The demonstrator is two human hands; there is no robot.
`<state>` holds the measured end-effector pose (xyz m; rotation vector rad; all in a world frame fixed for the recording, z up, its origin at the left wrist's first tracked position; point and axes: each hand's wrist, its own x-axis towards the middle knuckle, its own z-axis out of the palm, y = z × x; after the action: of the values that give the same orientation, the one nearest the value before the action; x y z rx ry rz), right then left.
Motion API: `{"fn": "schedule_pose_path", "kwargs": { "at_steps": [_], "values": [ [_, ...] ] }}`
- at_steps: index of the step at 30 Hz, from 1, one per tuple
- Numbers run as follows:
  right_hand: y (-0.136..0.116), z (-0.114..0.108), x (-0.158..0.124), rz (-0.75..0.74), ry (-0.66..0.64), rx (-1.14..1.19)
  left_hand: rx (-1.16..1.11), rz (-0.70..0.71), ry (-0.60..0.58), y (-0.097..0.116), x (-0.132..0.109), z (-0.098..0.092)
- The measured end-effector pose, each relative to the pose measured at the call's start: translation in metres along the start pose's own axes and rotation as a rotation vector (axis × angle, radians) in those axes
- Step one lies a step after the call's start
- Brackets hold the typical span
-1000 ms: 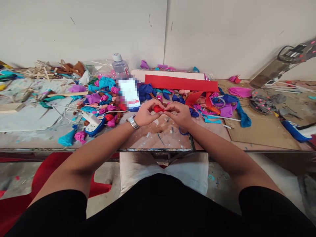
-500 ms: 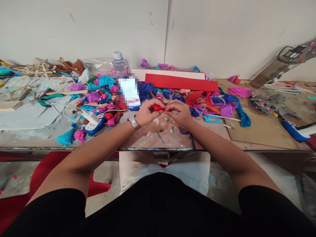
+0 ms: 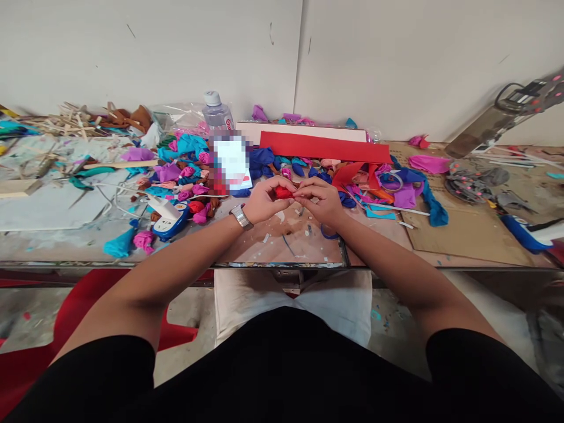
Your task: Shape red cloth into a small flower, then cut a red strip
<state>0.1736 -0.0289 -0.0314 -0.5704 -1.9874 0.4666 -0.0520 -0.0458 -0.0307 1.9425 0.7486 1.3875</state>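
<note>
Above the middle of the table, my two hands meet at the fingertips around a small crumpled piece of red crepe paper (image 3: 282, 192). My left hand (image 3: 262, 202), with a metal watch on its wrist, curls around the paper with thumb and fingers closed. From the other side my right hand (image 3: 324, 202) pinches at the paper's right end, its fingertips touching those of the left. Part of the paper is hidden behind the fingers. Just beyond the hands lies a long strip of red paper (image 3: 326, 147), over a heap of crumpled blue, pink and purple paper pieces (image 3: 262, 158).
A lit phone (image 3: 233, 161) leans among the paper pieces, in front of a clear bottle (image 3: 217, 117). At left are a blue-and-white power strip (image 3: 170, 226), green-handled pliers (image 3: 92, 172) and wooden sticks (image 3: 73, 120). Cardboard (image 3: 458, 235) and a dark bottle (image 3: 484, 123) are at right.
My fingertips have shifted slightly around the red crepe paper, and the paper's right end is now more covered. Both hands stay in nearly the same place.
</note>
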Motion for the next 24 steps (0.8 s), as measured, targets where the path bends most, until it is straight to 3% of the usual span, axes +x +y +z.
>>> {"fn": "schedule_pose_path", "kwargs": {
  "at_steps": [7, 24],
  "values": [
    [-0.002, 0.005, -0.004, 0.194, -0.002, 0.135, -0.053, -0.03, -0.04, 0.0, -0.003, 0.004],
    [-0.011, 0.005, -0.002, 0.143, 0.064, 0.051, -0.161, -0.021, 0.002, -0.009, -0.001, 0.008]
  ]
}}
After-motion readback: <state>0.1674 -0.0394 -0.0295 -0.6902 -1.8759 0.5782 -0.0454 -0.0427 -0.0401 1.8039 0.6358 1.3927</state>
